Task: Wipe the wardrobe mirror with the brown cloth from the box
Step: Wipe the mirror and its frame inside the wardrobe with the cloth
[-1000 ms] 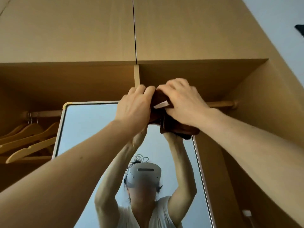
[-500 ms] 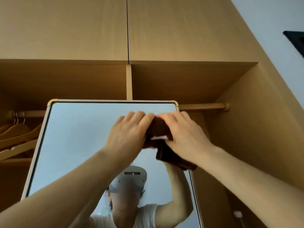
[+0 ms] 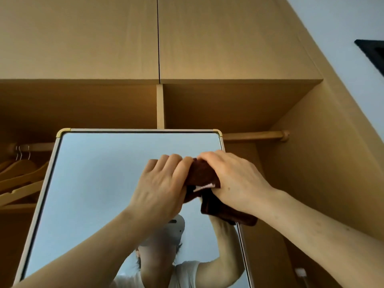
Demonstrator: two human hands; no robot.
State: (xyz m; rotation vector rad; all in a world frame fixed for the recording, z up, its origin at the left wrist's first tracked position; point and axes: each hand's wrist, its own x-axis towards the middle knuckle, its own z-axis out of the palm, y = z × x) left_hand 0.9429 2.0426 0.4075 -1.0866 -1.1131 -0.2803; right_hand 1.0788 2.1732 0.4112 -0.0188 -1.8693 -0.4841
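Two hands: left hand (image 3: 162, 188), right hand (image 3: 234, 183), fingers curled round bunched fuzzy brown cloth (image 3: 201, 173), pressed on flat rounded-corner mirror (image 3: 99, 183).

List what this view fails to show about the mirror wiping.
Head view:
- The left hand and right hand cover much of the brown cloth, so its contact with the glass is hidden.
- The mirror is cut off below by the bottom edge.
- The box is out of frame.
- The white item low in the wardrobe is too small to identify.
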